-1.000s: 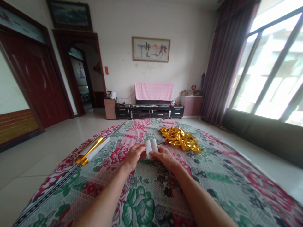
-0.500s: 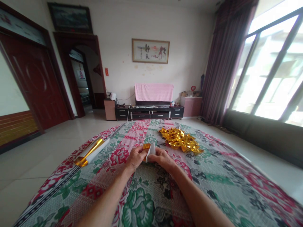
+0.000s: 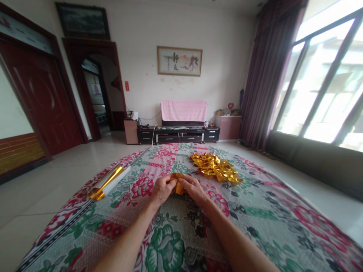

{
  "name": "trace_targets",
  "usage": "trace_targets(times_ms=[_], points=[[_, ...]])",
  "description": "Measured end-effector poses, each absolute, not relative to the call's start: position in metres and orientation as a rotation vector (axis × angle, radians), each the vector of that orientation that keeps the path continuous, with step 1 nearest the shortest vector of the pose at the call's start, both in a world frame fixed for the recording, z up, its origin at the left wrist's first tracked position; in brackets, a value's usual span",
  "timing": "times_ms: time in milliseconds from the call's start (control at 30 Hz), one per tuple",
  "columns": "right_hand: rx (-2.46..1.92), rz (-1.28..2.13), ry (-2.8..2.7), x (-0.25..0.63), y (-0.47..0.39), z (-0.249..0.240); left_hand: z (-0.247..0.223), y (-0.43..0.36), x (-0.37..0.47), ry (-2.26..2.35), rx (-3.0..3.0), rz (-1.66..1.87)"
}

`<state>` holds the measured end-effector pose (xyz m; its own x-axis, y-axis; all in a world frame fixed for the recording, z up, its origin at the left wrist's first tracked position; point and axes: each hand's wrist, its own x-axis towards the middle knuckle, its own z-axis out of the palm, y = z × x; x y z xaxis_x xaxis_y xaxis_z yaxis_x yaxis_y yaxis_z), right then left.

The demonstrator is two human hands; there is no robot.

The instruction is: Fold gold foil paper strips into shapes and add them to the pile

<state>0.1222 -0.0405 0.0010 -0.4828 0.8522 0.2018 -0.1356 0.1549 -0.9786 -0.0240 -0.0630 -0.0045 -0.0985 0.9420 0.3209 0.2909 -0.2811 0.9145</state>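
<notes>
Gold paper point(image 3: 178, 188) is pinched from both sides by the left hand point(image 3: 162, 190) and right hand point(image 3: 196, 190), seemingly for steadiness; they partly hide its shape.

- Framed picture point(image 3: 179, 61) on the wall: two large dark characters, one above the other; the upper point(image 3: 175, 57) looks like 靜, the lower point(image 3: 176, 67) perhaps 氣.
- Small column of writing point(image 3: 168, 61) beside them: too small to read.
- Red strip point(image 3: 126, 86) by the doorway: its marks are illegible.
</notes>
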Motion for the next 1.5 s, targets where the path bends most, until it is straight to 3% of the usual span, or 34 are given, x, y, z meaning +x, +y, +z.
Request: trace_targets(times_ms=[567,1167,1500], points=[[-0.774,1.47,-1.567,0.1202,-0.04,-0.0034,-0.005,-0.0646,-0.0234,1.086,1.281,1.388],[-0.776,1.471,-1.55,0.1221,-0.0381,-0.0018,-0.0052,-0.0625,-0.0266,1.297,1.364,1.42],[-0.774,1.43,-1.417,0.1273,-0.0352,-0.0011,0.0029,-0.069,-0.027,1.134,1.295,1.377]])
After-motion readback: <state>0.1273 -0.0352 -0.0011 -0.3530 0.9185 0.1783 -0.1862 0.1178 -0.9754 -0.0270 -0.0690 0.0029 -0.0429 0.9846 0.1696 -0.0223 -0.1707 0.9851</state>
